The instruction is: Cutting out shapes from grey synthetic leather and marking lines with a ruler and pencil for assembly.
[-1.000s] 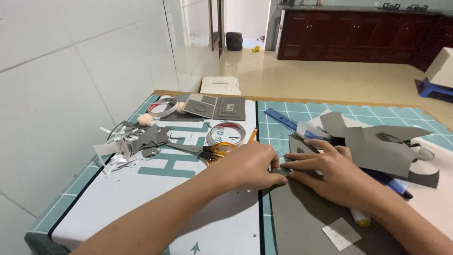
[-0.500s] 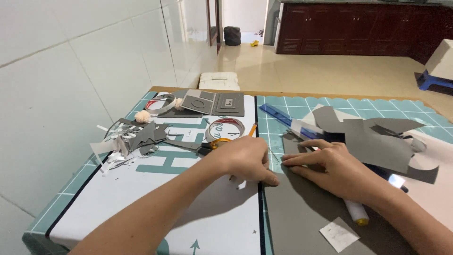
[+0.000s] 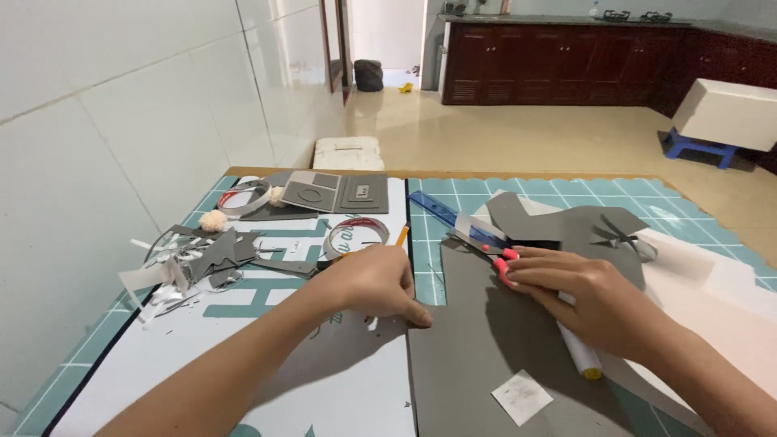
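Head view — right hand (image 3: 595, 303) flat on grey sheet (image 3: 486, 356).

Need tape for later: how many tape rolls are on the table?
2: one tape roll at the far left by the grey cut-outs, another tape roll beyond the left hand. More may be hidden.

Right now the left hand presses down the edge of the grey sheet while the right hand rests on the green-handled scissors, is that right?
Not quite: in the head view the scissors have red handles, not green. The rest holds: the left hand presses the edge of the grey sheet, and the right hand rests on the scissors.
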